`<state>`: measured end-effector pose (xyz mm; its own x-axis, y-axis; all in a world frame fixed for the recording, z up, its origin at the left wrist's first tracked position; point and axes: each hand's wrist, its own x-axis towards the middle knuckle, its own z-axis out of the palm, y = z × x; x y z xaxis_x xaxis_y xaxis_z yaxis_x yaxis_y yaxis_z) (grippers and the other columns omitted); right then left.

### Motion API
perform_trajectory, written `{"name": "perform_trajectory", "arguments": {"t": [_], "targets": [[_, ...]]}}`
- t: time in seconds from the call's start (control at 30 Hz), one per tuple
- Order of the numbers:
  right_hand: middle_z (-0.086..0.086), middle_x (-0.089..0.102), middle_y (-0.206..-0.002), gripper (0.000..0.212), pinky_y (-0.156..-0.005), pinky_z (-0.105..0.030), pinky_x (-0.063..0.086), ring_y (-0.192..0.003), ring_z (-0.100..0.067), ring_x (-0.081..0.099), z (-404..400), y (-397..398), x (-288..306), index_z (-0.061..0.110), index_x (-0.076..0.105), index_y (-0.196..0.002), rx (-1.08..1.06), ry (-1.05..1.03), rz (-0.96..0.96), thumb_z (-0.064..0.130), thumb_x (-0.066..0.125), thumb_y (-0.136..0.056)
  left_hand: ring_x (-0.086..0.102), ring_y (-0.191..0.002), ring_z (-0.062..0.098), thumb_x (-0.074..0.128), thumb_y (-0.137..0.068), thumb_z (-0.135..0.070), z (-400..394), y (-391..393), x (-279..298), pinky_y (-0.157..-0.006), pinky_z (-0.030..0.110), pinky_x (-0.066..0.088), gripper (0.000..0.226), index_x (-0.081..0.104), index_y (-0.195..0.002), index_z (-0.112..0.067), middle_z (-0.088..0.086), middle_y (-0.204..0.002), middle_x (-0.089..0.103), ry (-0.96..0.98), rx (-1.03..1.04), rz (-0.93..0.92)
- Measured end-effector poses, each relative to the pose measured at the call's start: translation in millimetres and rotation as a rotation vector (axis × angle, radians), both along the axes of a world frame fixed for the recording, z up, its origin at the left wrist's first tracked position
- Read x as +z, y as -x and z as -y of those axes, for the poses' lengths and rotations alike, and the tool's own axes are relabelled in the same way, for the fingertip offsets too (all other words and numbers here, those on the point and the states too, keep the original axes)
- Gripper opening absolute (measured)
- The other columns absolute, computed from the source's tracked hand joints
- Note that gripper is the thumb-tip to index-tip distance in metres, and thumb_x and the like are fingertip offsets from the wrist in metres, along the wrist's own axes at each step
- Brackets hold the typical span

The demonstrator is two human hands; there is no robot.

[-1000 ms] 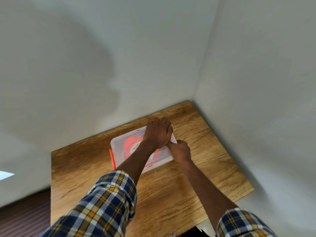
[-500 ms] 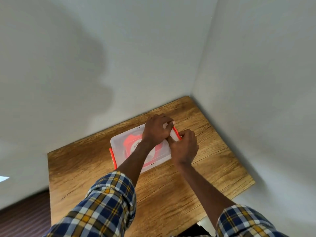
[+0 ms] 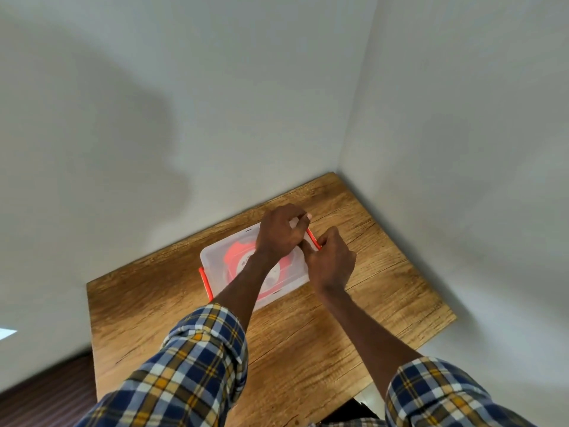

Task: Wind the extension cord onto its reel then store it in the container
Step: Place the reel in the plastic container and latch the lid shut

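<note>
Reel sits inside the lidded box, frame centre. Your left hand and right hand pinch the right clip; latching remains, apparently.

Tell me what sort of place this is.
Probably a plain room indoors, home or office: a wooden table pushed into a corner of bare white walls, with dark flooring below. Only a clear plastic box with red latches sits on it.

A wooden tabletop with a strong brown grain fits into the corner where two plain white walls meet. At the lower left, a dark brown striped floor shows beside the tabletop's edge.
</note>
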<state>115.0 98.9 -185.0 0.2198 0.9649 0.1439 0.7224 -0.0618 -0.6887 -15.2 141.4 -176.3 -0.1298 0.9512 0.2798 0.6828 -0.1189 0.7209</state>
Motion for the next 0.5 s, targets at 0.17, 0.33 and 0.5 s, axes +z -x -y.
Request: {"name": "perform_trajectory", "arguments": {"t": [0.17, 0.33, 0.5], "targets": [[0.014, 0.056, -0.067, 0.047, -0.056, -0.029, 0.040, -0.056, -0.013, 0.055, 2, -3, 6, 0.027, 0.045, -0.083, 0.034, 0.020, -0.003, 0.056, 0.082, -0.078, 0.067, -0.108, 0.018, 0.060, -0.099, -0.033, 8, 19, 15, -0.093, 0.045, 0.056, 0.026, 0.074, -0.119, -0.023, -0.005, -0.122, 0.075, 0.066, -0.260, -0.222], [0.014, 0.059, -0.077, 0.048, -0.051, -0.025, 0.036, -0.066, -0.010, 0.059, 2, -3, 13, 0.028, 0.049, -0.087, 0.084, 0.103, -0.127, 0.065, 0.078, -0.078, 0.070, -0.109, 0.031, 0.036, -0.107, -0.060, 52, 89, 7, -0.081, 0.038, 0.050, 0.042, 0.063, -0.129, -0.036, 0.000, -0.123, 0.074, 0.341, 0.132, -0.488], [0.000, 0.063, -0.120, 0.055, -0.066, -0.029, 0.047, -0.094, -0.019, 0.066, 26, 36, 15, 0.021, 0.053, -0.121, 0.201, 0.193, -0.215, 0.054, 0.078, -0.084, 0.073, -0.094, 0.039, 0.027, -0.109, -0.061, 100, 127, 8, -0.077, 0.041, 0.055, 0.059, 0.069, -0.109, -0.020, 0.013, -0.101, 0.077, 0.451, 0.542, -0.414]]}}
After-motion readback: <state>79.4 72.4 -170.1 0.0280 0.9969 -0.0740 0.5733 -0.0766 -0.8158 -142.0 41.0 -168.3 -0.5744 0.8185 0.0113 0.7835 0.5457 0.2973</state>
